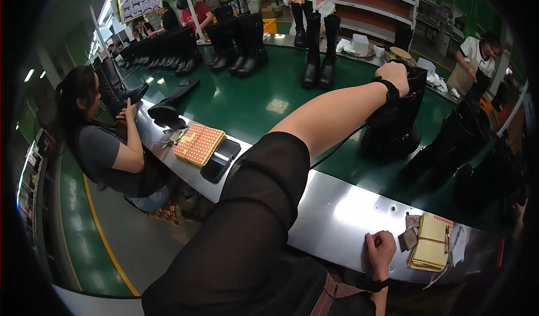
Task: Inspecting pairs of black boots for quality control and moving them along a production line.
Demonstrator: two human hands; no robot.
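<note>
My left arm, in a sheer black sleeve, stretches far forward across the green belt. At its end my left hand (393,79) is closed at the top of a tall black boot (414,99) that stands upright; part of the grip is hidden. A dark band circles that wrist, and a thin black cord runs below the forearm. My right hand (382,249) lies low on the metal ledge (351,215) with its fingers curled and nothing visible in them. Just right of it are a stack of yellowish paper cards (431,243) with a pen on top and a brownish cloth piece (411,232).
Several black boots stand along the green belt (264,111), including an upright pair (320,52). More dark boots (449,142) crowd the right. An orange-patterned card stack (199,144) and a phone (220,160) lie on the left ledge. A seated co-worker (106,142) handles a boot; others work farther back.
</note>
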